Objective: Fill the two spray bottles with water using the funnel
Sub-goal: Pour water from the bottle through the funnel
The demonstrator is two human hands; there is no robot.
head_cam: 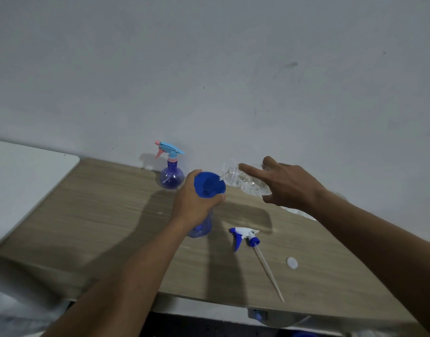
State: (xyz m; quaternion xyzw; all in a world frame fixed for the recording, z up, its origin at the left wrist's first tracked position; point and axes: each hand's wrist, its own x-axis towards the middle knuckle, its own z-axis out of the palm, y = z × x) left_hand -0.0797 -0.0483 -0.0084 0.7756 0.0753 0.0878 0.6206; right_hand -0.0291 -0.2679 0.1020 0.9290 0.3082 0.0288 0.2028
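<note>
One blue plastic funnel [209, 184] is sitting in the open neck of a translucent blue spray bottle [201, 228], which is standing near the middle of the pale wooden table [99, 215]. Two spray bottles are showing in all. The other, a round violet-blue spray bottle [171, 175] wearing a light-blue and pink trigger top, is standing at the back by the wall, just left of the funnel.

The left hand [193, 204] is gripping the open bottle's neck right under the funnel's bowl, fingers curling tightly round it and thumb tip pressing against the bowl's near edge. The right hand [290, 187] is holding one clear plastic water bottle [245, 184] tilted, its mouth at the funnel's rim. Its index finger is lying straight along the bottle, with the thumb and other fingers curling round it.

One detached white and blue trigger head [248, 235] with a long dip tube is lying on the table right of the open bottle. One small white round cap [292, 263] is lying just beyond it.
</note>
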